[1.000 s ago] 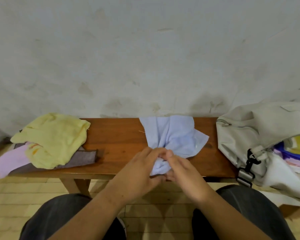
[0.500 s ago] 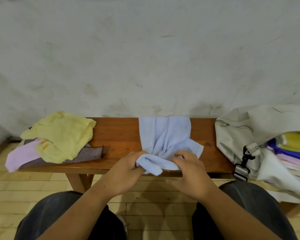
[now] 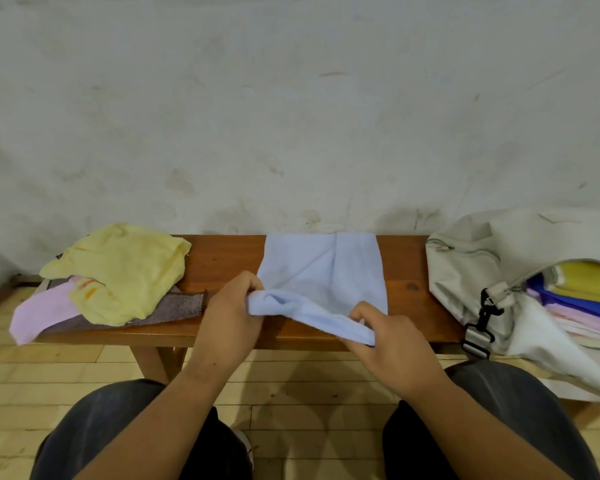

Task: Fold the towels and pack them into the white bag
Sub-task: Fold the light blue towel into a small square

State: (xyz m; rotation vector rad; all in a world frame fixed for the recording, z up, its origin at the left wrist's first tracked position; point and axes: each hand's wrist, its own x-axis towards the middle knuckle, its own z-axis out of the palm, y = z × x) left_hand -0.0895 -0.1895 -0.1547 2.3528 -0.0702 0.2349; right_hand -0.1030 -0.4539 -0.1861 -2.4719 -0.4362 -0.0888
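A light blue towel (image 3: 321, 271) lies across the middle of the wooden bench (image 3: 227, 258), its near edge lifted. My left hand (image 3: 232, 313) pinches the near left corner, and my right hand (image 3: 392, 344) pinches the near right corner; the edge is stretched between them. The white bag (image 3: 465, 271) lies open at the right end, with folded yellow, blue and pink towels (image 3: 575, 299) inside. A crumpled yellow towel (image 3: 125, 271) sits on a pink towel (image 3: 45, 310) and a grey-brown towel (image 3: 177, 306) at the left end.
A stained pale wall rises right behind the bench. My knees in dark trousers are below, over a light wooden floor (image 3: 309, 382). The bag's black strap clip (image 3: 484, 317) hangs over the bench's front edge.
My hands have moved apart from the bunched middle of the towel to its near corners. The blue towel has spread out flatter and squarer on the bench.
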